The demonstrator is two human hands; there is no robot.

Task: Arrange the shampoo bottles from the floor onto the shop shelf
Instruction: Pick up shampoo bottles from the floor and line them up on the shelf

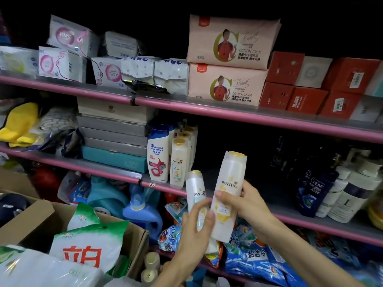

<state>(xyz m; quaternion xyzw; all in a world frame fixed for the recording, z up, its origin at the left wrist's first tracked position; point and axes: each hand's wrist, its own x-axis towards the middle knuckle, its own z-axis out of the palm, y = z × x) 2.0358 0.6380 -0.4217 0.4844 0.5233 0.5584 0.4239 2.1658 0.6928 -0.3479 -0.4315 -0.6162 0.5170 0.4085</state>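
Note:
My left hand [193, 226] grips a small white Pantene bottle [195, 191] with a gold cap, held upright. My right hand [246, 200] grips a taller Pantene bottle [228, 183] with a yellow label, tilted slightly right. Both bottles hover in front of the middle shelf [207, 188], at its dark gap. On that shelf to the left stand a Head & Shoulders bottle [158, 154] and a row of Pantene bottles [178, 160]. More gold-capped bottles [151, 264] stand low down between my arms and the cardboard box.
Dark Clear bottles [315, 189] and white bottles [350, 195] fill the shelf's right end. Stacked flat boxes [114, 137] sit left of the shampoo. A cardboard box [136, 241] with detergent bags [89, 243] stands lower left. Blue detergent jugs [143, 212] and bags [255, 255] crowd the bottom shelf.

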